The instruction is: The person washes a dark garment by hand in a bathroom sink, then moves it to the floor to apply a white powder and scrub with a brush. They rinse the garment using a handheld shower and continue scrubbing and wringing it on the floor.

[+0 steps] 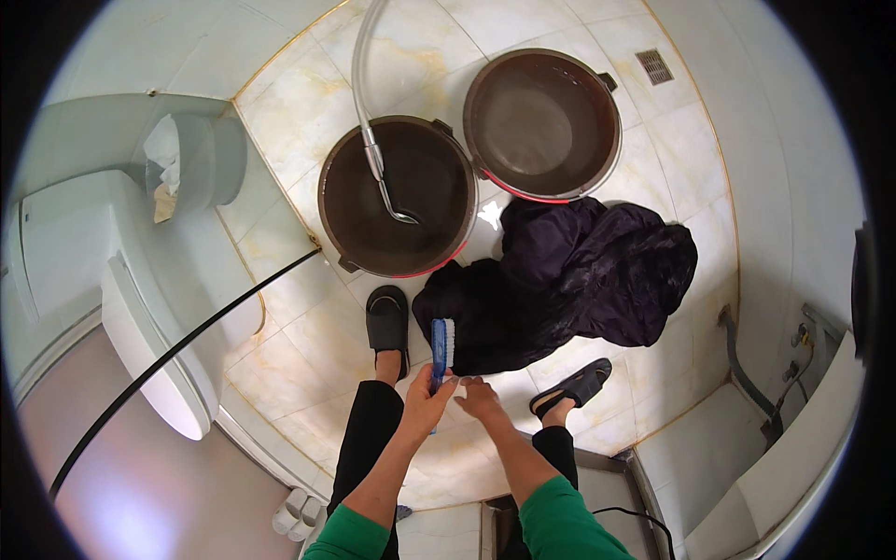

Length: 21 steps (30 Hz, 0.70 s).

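Observation:
My left hand [427,403] is closed around the handle of a blue scrub brush [439,343], held upright with its white bristles facing right. Close beside it on the right is my right hand [479,398], fingers loosely bent and apart, with nothing visible in it. Just beyond both hands a dark, wet-looking garment or cloth [579,275] lies bunched on the tiled floor. The brush head overlaps its near left edge in view; whether they touch I cannot tell.
Two brown buckets, a left one [337,213] and a right one [609,140], stand beyond the cloth. A shower head on a hose [373,154] hangs into the left bucket. A toilet [140,317] and glass panel are leftward; a floor drain [654,67] lies far right.

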Each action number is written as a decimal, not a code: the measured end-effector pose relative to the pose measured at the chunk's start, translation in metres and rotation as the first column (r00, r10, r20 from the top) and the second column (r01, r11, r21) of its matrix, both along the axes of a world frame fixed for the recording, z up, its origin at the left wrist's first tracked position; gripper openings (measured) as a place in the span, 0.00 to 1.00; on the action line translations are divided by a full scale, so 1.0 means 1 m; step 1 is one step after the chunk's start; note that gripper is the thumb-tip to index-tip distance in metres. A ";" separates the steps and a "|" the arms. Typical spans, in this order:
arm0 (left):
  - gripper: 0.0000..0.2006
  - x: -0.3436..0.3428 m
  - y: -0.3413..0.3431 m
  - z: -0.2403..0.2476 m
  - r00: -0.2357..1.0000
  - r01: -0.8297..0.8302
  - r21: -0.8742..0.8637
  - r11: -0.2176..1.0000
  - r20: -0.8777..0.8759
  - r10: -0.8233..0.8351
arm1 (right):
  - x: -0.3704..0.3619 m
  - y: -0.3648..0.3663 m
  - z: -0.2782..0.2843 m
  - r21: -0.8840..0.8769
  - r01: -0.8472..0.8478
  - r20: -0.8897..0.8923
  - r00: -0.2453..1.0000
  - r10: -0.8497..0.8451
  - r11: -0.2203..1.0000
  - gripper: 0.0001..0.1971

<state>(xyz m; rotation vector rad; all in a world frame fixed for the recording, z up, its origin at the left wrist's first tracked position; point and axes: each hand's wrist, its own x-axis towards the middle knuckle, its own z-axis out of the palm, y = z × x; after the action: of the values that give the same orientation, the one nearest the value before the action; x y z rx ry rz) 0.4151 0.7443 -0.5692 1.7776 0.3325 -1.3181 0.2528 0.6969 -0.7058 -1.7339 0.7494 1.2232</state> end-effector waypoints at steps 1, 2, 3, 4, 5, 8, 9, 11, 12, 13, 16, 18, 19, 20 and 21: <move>0.09 0.001 0.000 -0.001 1.000 0.014 0.007 1.000 0.013 -0.014 | -0.001 -0.011 -0.007 -0.047 0.103 0.104 0.990 -0.098 0.994 0.27; 0.10 0.002 0.001 -0.001 1.000 0.016 0.031 0.999 -0.002 -0.016 | -0.001 -0.021 -0.011 -0.085 0.189 0.119 0.977 -0.179 0.978 0.24; 0.11 0.003 0.000 -0.001 1.000 0.013 0.043 0.999 -0.011 -0.012 | 0.004 -0.036 -0.015 -0.137 0.319 0.319 0.911 -0.263 0.938 0.20; 0.12 0.004 0.001 -0.001 0.999 0.030 0.022 0.999 0.029 -0.030 | 0.013 -0.053 -0.019 -0.186 0.418 0.398 0.860 -0.321 0.889 0.16; 0.13 0.006 0.000 -0.001 0.999 0.036 0.022 0.999 0.033 -0.037 | 0.024 -0.069 -0.017 -0.201 0.520 0.506 0.781 -0.366 0.830 0.14; 0.14 0.012 0.000 0.003 0.998 0.049 0.028 0.998 0.043 -0.051 | 0.062 -0.116 0.005 -0.147 0.684 0.637 0.618 -0.460 0.715 0.12; 0.13 0.015 0.001 0.004 0.998 0.048 0.026 0.999 0.030 -0.049 | 0.076 -0.131 0.015 -0.167 0.718 0.688 0.576 -0.442 0.676 0.13; 0.13 0.019 0.002 0.006 0.999 0.045 0.030 0.999 0.025 -0.046 | 0.099 -0.172 0.037 -0.284 0.741 0.795 0.536 -0.283 0.608 0.14; 0.13 0.020 0.002 0.007 0.999 0.040 0.055 0.998 -0.018 -0.039 | 0.105 -0.193 0.047 -0.395 0.718 0.801 0.575 -0.169 0.572 0.15; 0.13 0.021 0.002 0.006 0.999 0.029 0.017 0.999 0.023 -0.029 | 0.112 -0.214 0.055 -0.442 0.726 0.808 0.578 -0.118 0.527 0.15; 0.12 0.021 -0.001 0.005 0.998 -0.049 -0.034 0.998 0.043 0.050 | 0.134 -0.235 0.061 -0.294 0.806 0.855 0.462 -0.235 0.515 0.16; 0.10 0.021 -0.002 0.004 0.988 -0.156 -0.064 0.986 -0.018 0.156 | 0.150 -0.216 0.054 -0.069 0.763 0.806 0.422 -0.415 0.642 0.18; 0.10 0.022 -0.001 0.005 0.984 -0.180 -0.063 0.982 -0.024 0.179 | 0.159 -0.197 0.048 -0.012 0.741 0.715 0.475 -0.513 0.671 0.21; 0.10 0.023 -0.001 0.005 0.976 -0.213 -0.058 0.975 -0.060 0.210 | 0.170 -0.176 0.043 0.067 0.756 0.546 0.518 -0.658 0.651 0.25; 0.09 0.026 0.001 0.005 0.965 -0.246 -0.035 0.969 -0.108 0.241 | 0.179 -0.160 0.039 0.257 0.832 0.314 0.409 -0.857 0.492 0.32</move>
<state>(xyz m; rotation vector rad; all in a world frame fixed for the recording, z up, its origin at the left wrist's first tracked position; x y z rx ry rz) 0.4406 0.7451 -0.5640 1.5760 0.5541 -1.2326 0.4320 0.5368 -0.6669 -1.1620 1.1151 0.1359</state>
